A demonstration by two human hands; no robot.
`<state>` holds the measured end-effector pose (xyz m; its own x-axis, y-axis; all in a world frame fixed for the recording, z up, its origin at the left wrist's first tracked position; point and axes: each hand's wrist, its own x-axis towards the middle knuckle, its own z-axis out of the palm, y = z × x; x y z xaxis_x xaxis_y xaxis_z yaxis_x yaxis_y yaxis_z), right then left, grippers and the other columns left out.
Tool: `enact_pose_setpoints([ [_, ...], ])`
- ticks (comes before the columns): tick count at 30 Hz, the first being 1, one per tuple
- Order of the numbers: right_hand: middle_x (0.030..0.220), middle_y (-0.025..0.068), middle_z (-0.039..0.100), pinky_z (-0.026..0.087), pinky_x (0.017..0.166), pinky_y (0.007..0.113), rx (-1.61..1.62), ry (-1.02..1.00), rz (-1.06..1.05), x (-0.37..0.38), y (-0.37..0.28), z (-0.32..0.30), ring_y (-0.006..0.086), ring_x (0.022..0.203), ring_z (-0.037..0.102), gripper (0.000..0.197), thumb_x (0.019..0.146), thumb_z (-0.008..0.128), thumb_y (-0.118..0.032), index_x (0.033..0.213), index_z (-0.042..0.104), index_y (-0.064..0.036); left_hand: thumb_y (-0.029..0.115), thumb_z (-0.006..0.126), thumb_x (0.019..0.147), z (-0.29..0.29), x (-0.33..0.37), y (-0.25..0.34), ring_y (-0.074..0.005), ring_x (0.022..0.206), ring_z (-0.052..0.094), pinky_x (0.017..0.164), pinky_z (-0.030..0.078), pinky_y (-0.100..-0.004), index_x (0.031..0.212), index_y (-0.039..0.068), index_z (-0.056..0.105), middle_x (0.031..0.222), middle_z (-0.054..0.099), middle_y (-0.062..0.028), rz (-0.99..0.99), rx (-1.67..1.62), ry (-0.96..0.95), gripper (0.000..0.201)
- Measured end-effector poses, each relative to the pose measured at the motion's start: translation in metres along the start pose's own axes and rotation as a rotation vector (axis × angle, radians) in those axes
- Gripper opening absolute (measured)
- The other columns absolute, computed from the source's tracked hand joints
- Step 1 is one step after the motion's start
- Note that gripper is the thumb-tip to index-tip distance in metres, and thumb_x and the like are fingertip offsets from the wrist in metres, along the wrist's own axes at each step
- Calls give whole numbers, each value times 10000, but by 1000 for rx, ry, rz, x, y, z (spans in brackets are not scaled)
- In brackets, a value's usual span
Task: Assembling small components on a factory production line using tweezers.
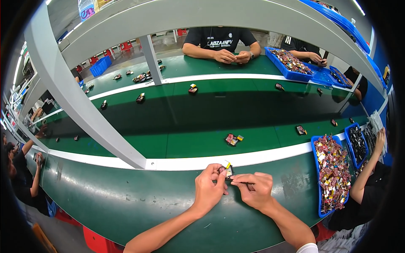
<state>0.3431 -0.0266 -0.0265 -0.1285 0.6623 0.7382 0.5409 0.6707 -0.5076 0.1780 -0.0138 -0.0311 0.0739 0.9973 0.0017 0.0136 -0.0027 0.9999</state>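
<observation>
Containers: A long blue tray (315,157) stands at the right end of the near bench strip, filled with a heap of small red, yellow and silver wound parts (333,173). Just beside it to the right, a smaller blue tray (347,141) holds dark parts (358,143). At the far right of the bench, across the belt, another blue tray (276,63) holds a similar mixed heap.

Workpiece: The small component (225,170) is dark with a red body and a yellow tab at its upper end. It is held above the near green bench (126,198), close to the white edge strip (190,162) that borders the conveyor belt (202,122).

Hands: The left hand (209,187) pinches the component between thumb and fingertips. The right hand (255,189) is curled, its thumb and forefinger closed on a thin dark piece touching the component's right side; what that piece is cannot be told.

Belt: A similar component (233,139) lies on the belt, beyond the hands.
</observation>
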Motion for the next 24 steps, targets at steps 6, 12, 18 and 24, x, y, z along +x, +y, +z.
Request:
enact_pose_setpoints([
  [6,809,-9,784,294,448,241,-10,-22,-10,2,-1,-1,61,466,589,144,759,781,26,800,717,-97,15,610,986,0,0,-1,-130,595,651,482,580,-286,1137,-108,560,814,686,-126,17,6,6,201],
  [12,863,18,787,319,437,235,21,61,21,7,-4,-7,75,406,472,162,738,820,14,833,720,-71,5,592,977,-12,25,8,-163,562,671,473,571,-291,1080,-77,588,820,666,-122,-77,-94,22,132],
  [18,920,62,785,361,438,227,65,119,116,-4,10,-4,78,399,425,182,735,827,30,869,725,-40,37,592,978,-47,121,7,-166,612,697,503,599,-293,1092,-95,585,894,665,-132,27,46,229,174],
  [24,920,73,785,380,442,221,69,105,89,-3,9,0,67,400,429,190,734,825,35,882,728,-33,38,653,902,-58,137,15,-374,722,712,618,588,-438,1020,-89,632,1027,616,-206,356,1106,642,174],
])
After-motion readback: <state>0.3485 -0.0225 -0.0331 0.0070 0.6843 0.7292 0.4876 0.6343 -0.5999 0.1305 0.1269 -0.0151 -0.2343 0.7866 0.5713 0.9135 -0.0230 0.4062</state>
